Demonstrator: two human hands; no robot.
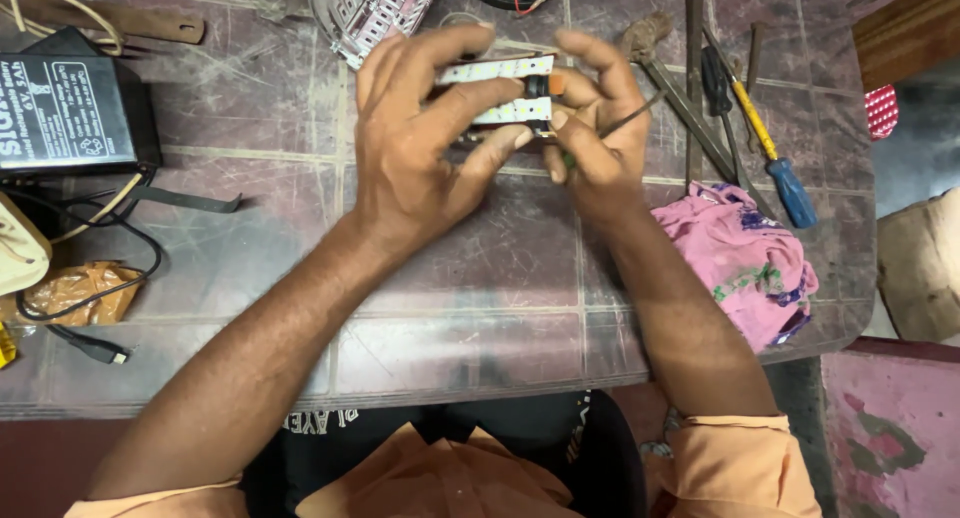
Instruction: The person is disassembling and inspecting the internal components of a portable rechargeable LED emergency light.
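Pinching the white LED strip board [500, 90] in my left hand [420, 148], right hand [590, 128] fingers gripping a thin screwdriver [625, 118], just left of the pink cloth [745, 263].

Orange short sleeves [735, 463], black printed shirt [450, 433]

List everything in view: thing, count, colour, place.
LED strip board: one, white strips, held between both hands at top centre.
Thin tool: one, dark shaft, in the right hand.
Battery: one, black, far left.
Cable: one, black, left edge.
Wrapper: one, orange-brown, left.
Cloth: one, pink, right.
Screwdriver: one, yellow shaft, blue handle, right.
Rusty metal tools: several, brown, top right.
Table: one, grey tiled, centre.
Left hand: grips the board.
Right hand: holds the thin tool at the board.
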